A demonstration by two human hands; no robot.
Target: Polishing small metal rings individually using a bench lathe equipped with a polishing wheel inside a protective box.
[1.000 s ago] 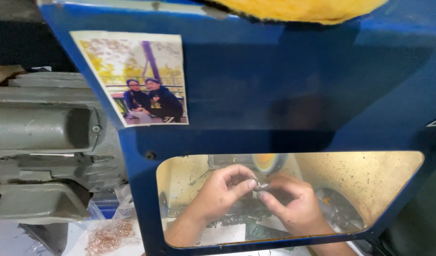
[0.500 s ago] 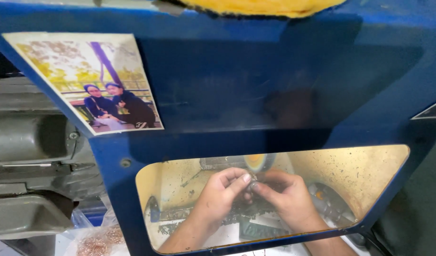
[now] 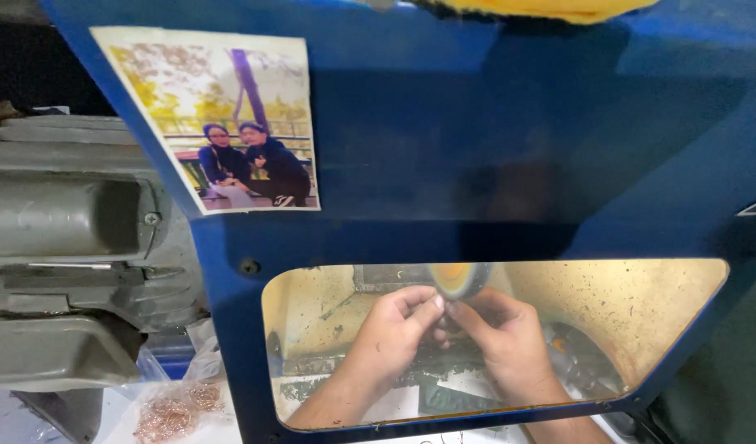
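Observation:
Through a clear window [image 3: 641, 312] in a blue guard panel [image 3: 493, 148] I see both my hands. My left hand [image 3: 390, 333] and my right hand [image 3: 505, 341] meet fingertip to fingertip, pinching a small object that is too small to make out. They hold it just under a round spinning wheel [image 3: 458, 278] with an orange face. The fingers hide the small object.
A printed photo of two people [image 3: 221, 123] is stuck on the panel's upper left. A grey machine housing [image 3: 65, 247] stands at the left. Coppery ring-shaped pieces [image 3: 176, 411] lie in clear plastic at the bottom left. Yellow cloth [image 3: 550, 8] sits on top.
The view has shifted, so the panel and window sit more to the right and lower. Both hands stay together at the wheel, now slightly closer to it.

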